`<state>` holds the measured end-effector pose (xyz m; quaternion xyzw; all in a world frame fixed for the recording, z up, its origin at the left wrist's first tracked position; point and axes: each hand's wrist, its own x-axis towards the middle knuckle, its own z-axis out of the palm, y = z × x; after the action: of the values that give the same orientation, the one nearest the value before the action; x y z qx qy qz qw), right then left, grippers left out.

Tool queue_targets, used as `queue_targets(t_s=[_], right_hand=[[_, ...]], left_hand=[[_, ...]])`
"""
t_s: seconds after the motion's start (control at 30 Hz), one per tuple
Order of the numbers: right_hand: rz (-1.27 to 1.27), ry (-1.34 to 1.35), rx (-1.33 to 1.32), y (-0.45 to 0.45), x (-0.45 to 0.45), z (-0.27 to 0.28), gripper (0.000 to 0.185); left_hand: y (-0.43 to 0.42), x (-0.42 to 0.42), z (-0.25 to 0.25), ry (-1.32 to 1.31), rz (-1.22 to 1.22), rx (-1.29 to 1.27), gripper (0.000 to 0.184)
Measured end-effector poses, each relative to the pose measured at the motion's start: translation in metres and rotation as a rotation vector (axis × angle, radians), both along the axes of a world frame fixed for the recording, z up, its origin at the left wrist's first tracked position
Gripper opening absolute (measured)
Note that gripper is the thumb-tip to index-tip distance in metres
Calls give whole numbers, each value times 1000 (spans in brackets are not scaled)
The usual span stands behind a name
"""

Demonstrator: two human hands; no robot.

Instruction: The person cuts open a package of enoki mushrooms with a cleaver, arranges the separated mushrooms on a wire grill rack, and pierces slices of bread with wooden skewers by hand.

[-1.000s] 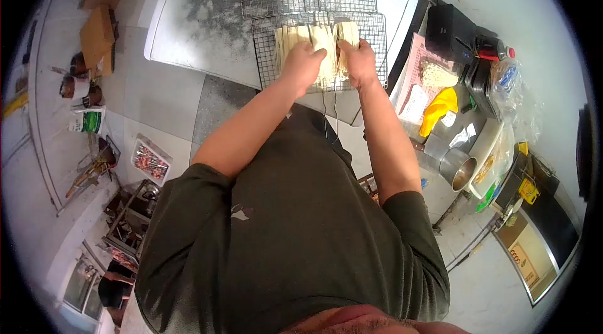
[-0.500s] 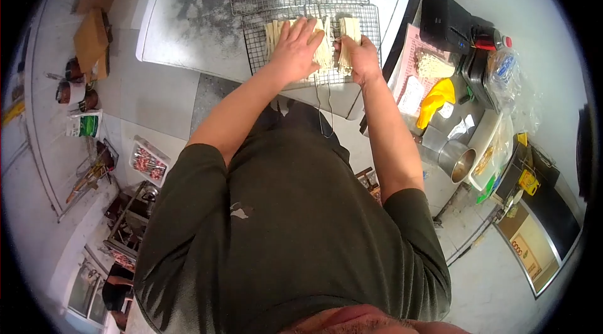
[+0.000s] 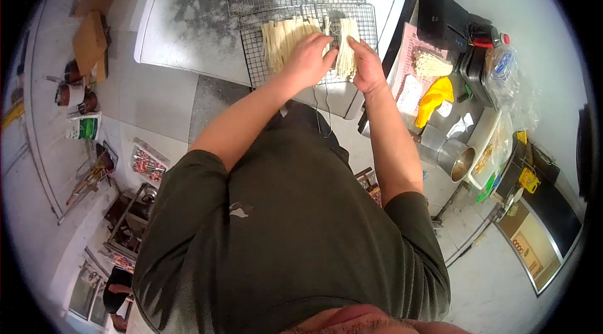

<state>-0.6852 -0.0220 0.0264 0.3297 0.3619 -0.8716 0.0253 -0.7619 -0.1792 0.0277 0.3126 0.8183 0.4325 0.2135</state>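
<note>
A wide bundle of pale, thin strips (image 3: 282, 42), possibly enoki mushrooms, lies on the lower half of a hinged wire grilling rack (image 3: 252, 51). A narrower bundle (image 3: 345, 38) of the same strips is beside it, across a small gap where a loose strip shows. Over the right edge of the wide bundle is my left hand (image 3: 304, 64), fingers bent, thumb apart from the forefinger. My right hand (image 3: 369, 69) grips the narrow bundle from its right side, the thumb against it; its other fingers are partly hidden. The rack's wire handle (image 3: 328, 111) points toward my body.
The rack lies on a white table (image 3: 169, 32) with a dark sooty patch. To the right, a side surface carries a pile of pale strips (image 3: 431, 64), a yellow cloth-like item (image 3: 434, 101), a black box (image 3: 443, 20) and a metal pot (image 3: 461, 161). A tray of skewers (image 3: 149, 163) stands lower left.
My left hand has lifted off the middle of the wide bundle and moved right, its fingers bending. My right hand has slid slightly down along the narrow bundle.
</note>
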Motion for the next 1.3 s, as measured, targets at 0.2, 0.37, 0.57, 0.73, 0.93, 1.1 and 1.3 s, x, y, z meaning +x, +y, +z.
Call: queue_targets(t_s=[0.2, 0.37, 0.57, 0.73, 0.93, 1.1, 1.3], right_hand=[[-7, -12, 3, -1, -5, 0, 33], [51, -59, 248, -6, -9, -5, 26], [57, -100, 227, -10, -15, 4, 26], [17, -173, 349, -4, -17, -6, 27], [-4, -178, 204, -1, -16, 6, 28], [50, -119, 208, -13, -19, 7, 38], [-17, -136, 184, -6, -16, 0, 33]], left_hand=[[31, -1, -8, -759, 264, 146, 31], [32, -2, -40, -953, 378, 220, 27], [28, -1, -12, -902, 348, 181, 23], [28, -2, -40, -1060, 456, 338, 22], [18, -10, -41, -1087, 388, 339, 22], [29, -10, -28, -1062, 389, 290, 24], [25, -15, -35, -1135, 407, 366, 22]])
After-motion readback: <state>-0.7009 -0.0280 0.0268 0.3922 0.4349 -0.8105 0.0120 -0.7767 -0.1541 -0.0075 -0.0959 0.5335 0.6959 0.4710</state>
